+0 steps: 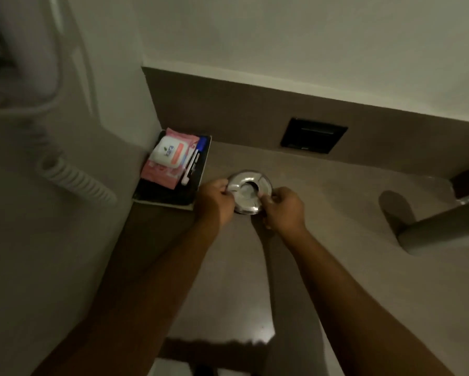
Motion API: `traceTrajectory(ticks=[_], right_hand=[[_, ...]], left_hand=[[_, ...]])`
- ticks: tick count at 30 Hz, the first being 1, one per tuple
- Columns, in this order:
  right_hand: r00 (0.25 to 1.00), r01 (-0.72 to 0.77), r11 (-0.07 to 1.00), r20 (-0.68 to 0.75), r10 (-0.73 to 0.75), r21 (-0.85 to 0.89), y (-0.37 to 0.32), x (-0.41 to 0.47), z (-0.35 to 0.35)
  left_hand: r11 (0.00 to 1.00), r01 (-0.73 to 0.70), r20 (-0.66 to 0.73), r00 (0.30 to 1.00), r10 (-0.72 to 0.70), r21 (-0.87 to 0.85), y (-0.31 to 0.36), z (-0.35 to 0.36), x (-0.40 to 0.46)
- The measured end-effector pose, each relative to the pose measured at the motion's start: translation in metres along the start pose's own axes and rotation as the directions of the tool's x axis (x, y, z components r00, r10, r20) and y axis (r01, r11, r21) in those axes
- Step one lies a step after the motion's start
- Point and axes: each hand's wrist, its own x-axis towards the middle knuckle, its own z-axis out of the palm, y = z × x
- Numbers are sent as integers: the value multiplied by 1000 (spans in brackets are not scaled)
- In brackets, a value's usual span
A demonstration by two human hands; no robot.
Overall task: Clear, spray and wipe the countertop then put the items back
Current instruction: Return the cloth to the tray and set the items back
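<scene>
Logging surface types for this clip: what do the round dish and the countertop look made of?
Round dish, held by left hand and right hand: probably polished metal, given its mirror-like silver sheen. Countertop: smooth brown stone or laminate, semi-gloss; a light patch reflects near its front edge.

blurred coiled cord, faucet cut off

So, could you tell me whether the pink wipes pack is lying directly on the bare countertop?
No, the pink wipes pack lies inside the dark tray in the corner.
</scene>
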Motion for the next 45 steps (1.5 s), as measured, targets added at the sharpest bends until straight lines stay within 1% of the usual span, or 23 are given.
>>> traceTrajectory(ticks=[3,6,9,10,11,13,14,16,18,20,22,25,27,30,32,34,35,37,39,41,43,45], right_hand=[[1000,-27,1000,4,27,-10,17,-30,-10],[999,-29,1000,31,29,-8,19,-40,-7],[998,-51,998,32,50,21,18,-42,-1],[998,-59,998,15,58,13,17,-42,-1],[998,-64,998,-30,64,-1,15,-42,-3],[984,-52,999,-170,54,15,6,-44,-7],[979,-23,999,-202,27,22,-4,-46,-6],[987,59,998,-146,-61,-19,-32,-46,6],[989,140,989,-39,-142,-46,-65,-41,28],[986,152,987,68,-149,-45,-96,-27,53],[984,110,992,148,-101,-56,-116,-7,78],[983,20,999,183,-15,-29,-129,23,103],[985,-12,1000,169,16,-23,-130,36,114],[990,11,998,138,-1,-68,-132,49,123],[984,-13,998,175,23,-60,-136,53,124],[974,-89,996,210,85,10,-139,55,115],[969,-136,988,219,117,76,-139,54,107],[967,-182,965,211,141,188,-132,49,79],[980,-132,982,164,108,138,-110,33,40],[994,-88,994,78,82,69,-72,7,-3],[993,-117,991,4,117,63,-23,-23,-50],[981,-187,982,-50,189,34,26,-53,-96]], left_hand=[[997,-59,-10,998,59,55,-14,5,-32],[997,-44,-22,999,45,55,-18,4,-40],[998,-25,5,1000,25,63,-17,0,-41],[997,-28,14,1000,27,72,-18,-3,-40],[995,-41,10,999,40,95,-19,-6,-39],[979,-88,-64,993,101,181,-20,-20,-35],[970,-104,-125,983,134,220,-19,-30,-30],[950,-140,-232,950,208,278,-12,-53,-17],[894,-180,-304,897,320,410,-3,-77,4],[822,-173,-331,856,398,542,3,-97,27],[777,-158,-308,856,415,609,3,-109,45],[728,-200,-202,883,424,656,-6,-109,61],[731,-216,-182,887,424,648,-11,-105,67],[738,-225,-174,890,421,636,-10,-104,72],[727,-216,-171,892,419,652,-5,-104,73],[718,-199,-177,894,412,667,0,-105,71],[722,-191,-184,895,407,665,3,-106,70],[754,-183,-194,903,382,631,8,-108,67],[786,-239,-174,900,399,570,13,-107,61],[798,-335,-94,896,435,502,21,-95,51],[795,-424,65,895,442,434,30,-71,34],[727,-542,259,840,476,421,36,-40,13]])
